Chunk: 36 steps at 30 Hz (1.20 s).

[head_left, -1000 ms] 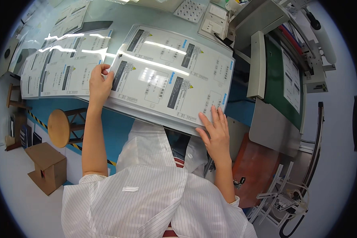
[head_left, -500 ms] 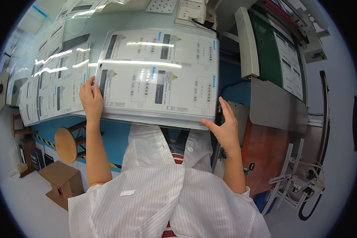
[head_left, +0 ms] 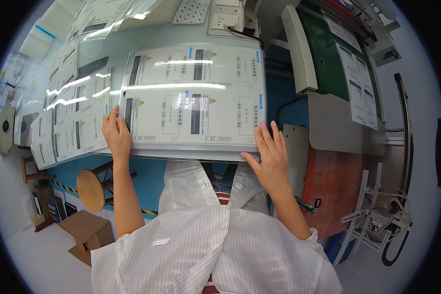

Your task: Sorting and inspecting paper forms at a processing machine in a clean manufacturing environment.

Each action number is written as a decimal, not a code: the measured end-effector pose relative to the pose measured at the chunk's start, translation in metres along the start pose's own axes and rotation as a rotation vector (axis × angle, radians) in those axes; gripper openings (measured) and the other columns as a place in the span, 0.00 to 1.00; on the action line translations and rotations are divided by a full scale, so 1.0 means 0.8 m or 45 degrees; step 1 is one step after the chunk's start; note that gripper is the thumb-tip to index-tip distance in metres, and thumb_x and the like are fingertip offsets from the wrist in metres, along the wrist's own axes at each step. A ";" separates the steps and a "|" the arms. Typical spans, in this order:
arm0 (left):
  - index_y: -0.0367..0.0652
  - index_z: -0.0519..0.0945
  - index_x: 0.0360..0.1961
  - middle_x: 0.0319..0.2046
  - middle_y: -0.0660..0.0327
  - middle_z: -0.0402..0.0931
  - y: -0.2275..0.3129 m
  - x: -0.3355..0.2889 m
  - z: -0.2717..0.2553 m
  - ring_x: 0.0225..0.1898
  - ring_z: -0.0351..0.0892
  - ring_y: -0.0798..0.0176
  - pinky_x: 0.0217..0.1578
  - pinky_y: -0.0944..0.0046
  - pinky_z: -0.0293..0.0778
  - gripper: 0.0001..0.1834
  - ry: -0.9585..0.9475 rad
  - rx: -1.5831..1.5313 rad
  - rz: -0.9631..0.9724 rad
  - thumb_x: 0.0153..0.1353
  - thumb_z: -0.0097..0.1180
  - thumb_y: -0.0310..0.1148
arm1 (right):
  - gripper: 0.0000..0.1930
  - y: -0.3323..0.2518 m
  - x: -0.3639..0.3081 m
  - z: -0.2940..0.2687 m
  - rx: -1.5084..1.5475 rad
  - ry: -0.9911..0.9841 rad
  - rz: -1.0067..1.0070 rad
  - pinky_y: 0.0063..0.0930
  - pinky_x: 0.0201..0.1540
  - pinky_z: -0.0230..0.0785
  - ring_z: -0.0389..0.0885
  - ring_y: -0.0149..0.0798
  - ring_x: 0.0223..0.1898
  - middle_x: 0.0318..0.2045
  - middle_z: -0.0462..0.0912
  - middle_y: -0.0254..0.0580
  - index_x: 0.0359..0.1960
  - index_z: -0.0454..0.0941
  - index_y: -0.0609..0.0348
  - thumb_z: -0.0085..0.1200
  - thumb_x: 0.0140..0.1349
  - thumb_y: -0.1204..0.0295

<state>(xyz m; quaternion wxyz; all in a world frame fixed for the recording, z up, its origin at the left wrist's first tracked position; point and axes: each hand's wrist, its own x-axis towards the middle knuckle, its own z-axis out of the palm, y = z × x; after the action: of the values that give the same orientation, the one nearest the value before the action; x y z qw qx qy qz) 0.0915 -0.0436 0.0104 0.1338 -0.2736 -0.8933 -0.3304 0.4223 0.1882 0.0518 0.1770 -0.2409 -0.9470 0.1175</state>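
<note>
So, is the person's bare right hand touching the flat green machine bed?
Apart: the head view shows blue floor and a pale machine rail between the right hand and the green bed.

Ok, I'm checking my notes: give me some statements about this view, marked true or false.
The bare left hand is at the left edge of the flat stack of white printed sheets. True.
The bare right hand is a clenched fist. False: it is open, at the stack's near right corner.
A white printed sheet lies partly on the flat green machine bed. True.
The round wooden stool is at the right. False: it is left.
</note>
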 end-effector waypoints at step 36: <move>0.40 0.79 0.46 0.40 0.53 0.75 0.008 -0.001 -0.006 0.40 0.72 0.52 0.44 0.58 0.69 0.14 0.213 0.029 -0.043 0.60 0.49 0.27 | 0.38 0.201 -0.092 -0.048 -0.354 0.002 0.763 0.49 0.71 0.40 0.44 0.55 0.72 0.70 0.49 0.59 0.70 0.50 0.63 0.45 0.67 0.50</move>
<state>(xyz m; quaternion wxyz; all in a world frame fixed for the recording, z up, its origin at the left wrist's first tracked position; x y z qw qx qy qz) 0.0965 -0.0429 0.0169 0.2057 -0.2285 -0.8872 -0.3440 0.5648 0.2945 0.0170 0.1007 -0.5309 -0.8407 0.0337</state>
